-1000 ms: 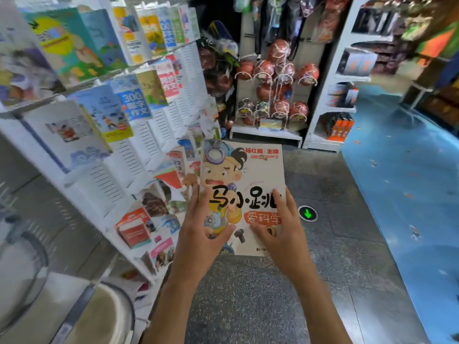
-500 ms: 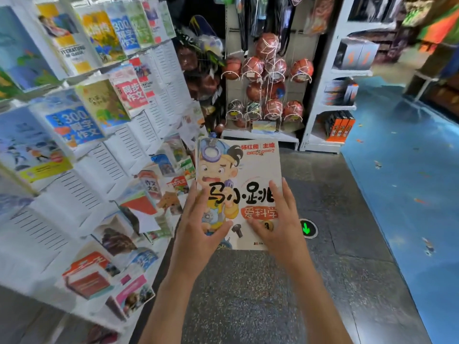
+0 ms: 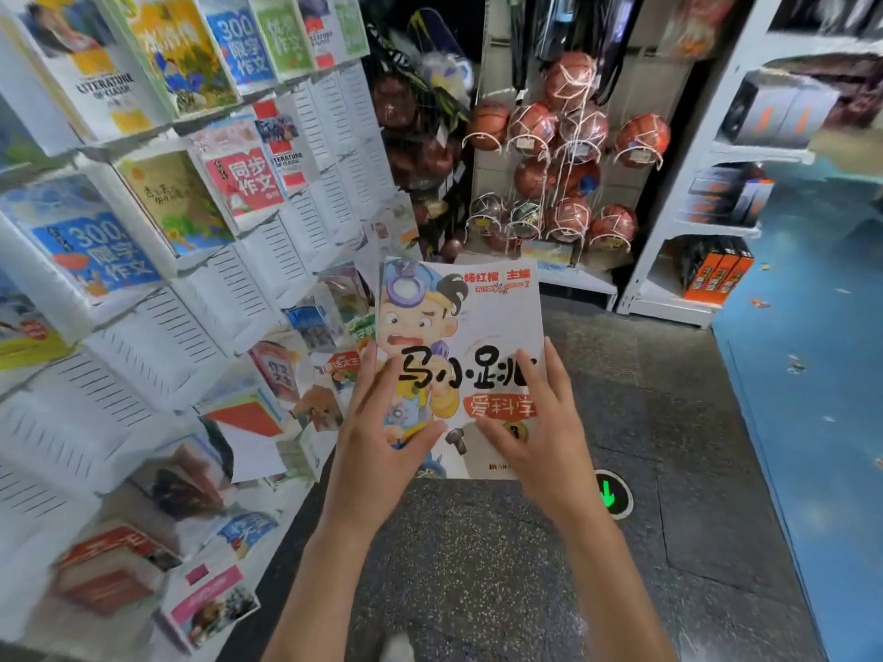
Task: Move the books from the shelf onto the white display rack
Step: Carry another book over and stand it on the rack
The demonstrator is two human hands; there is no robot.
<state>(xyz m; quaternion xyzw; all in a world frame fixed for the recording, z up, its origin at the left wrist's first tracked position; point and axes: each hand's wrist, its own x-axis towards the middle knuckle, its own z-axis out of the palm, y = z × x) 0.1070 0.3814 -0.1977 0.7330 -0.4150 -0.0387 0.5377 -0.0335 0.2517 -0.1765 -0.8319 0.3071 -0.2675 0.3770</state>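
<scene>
Setting: retail shop, books plus sporting goods. Landmark: white display rack (image 3: 200,322), tiered slotted pockets holding front-facing children's books (image 3: 239,179) and composition guides. Right of the rack, a wall panel carries netted basketballs (image 3: 568,150) on wire hooks, small price tags attached. Further right of the rack, white metal shelving (image 3: 669,298) stocks boxed goods, including orange boxes (image 3: 716,274). Floor beside the rack: speckled grey stone with a green arrow marker (image 3: 609,494); blue flooring beyond.
</scene>
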